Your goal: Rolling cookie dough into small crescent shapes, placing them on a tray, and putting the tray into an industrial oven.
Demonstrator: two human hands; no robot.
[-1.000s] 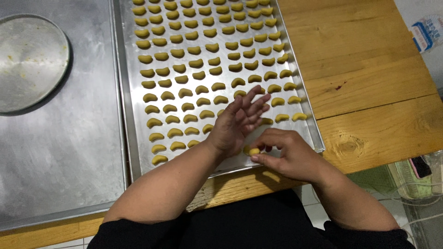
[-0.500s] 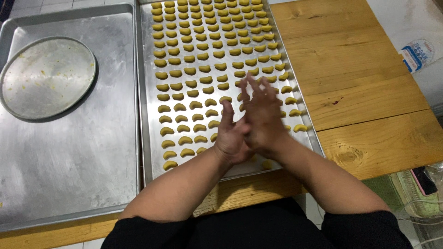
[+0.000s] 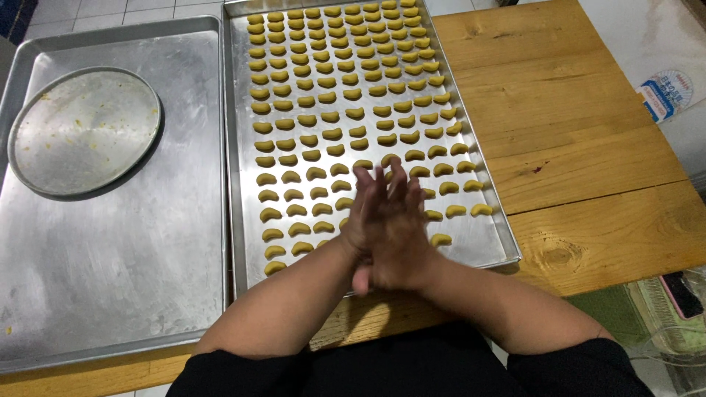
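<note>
My left hand (image 3: 359, 220) and my right hand (image 3: 403, 239) are pressed flat together, palm to palm, fingers straight and pointing away from me. They hover over the near edge of a long metal baking tray (image 3: 237, 184). Rows of small yellow crescent-shaped dough pieces (image 3: 331, 134) fill the tray, except for a bare patch at the near right corner. A small dough piece is hidden between my palms.
A second, larger metal tray (image 3: 110, 279) lies to the left with a round metal pan (image 3: 84, 132) on it. Both trays rest on a wooden table (image 3: 588, 147). A white packet (image 3: 665, 92) lies at the far right. A clear container (image 3: 673, 323) sits below the table's right edge.
My right hand left the tray's near edge, where it held a yellow dough piece, and met my left hand. The palms now slide against each other.
</note>
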